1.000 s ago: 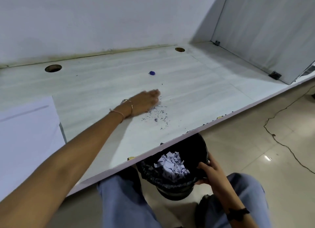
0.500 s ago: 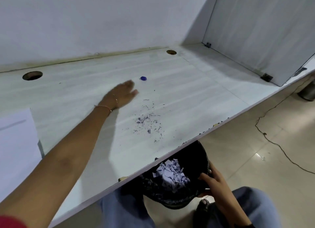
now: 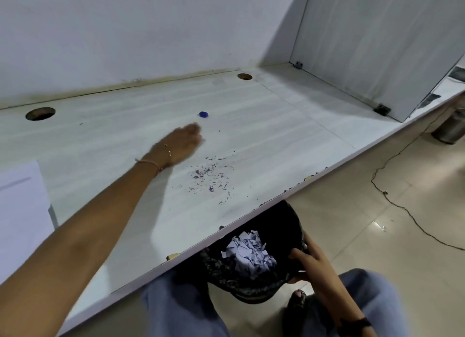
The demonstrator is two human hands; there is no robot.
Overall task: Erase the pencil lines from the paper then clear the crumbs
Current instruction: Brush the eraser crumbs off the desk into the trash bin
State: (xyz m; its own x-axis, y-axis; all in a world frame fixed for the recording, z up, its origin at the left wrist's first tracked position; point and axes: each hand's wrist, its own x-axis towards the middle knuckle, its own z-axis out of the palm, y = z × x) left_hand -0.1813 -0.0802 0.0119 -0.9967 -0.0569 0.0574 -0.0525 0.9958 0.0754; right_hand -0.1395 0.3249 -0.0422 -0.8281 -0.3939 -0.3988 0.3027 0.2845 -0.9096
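- We are judging the erasing as done and the clearing as under way: the sheet of paper (image 3: pixel 21 205) is lying set aside at 9 o'clock on the desk (image 3: pixel 289 125), with one faint grey streak showing near its top that we cannot identify.
- We are reaching our left hand (image 3: pixel 180 145) out flat and unclenched, grasping nothing, just beyond the crumbs (image 3: pixel 211 179) at their 11 o'clock.
- The purple crumbs are lying scattered mid-desk, well short of the front edge, so most of the sweeping is waiting.
- Our right hand (image 3: pixel 310 260) is gripping the rim of the black dustbin (image 3: pixel 254 256), holding it under the desk edge at 6 o'clock from the crumbs.
- The small blue eraser (image 3: pixel 203 114) is sitting at 12 o'clock, just past our fingertips.
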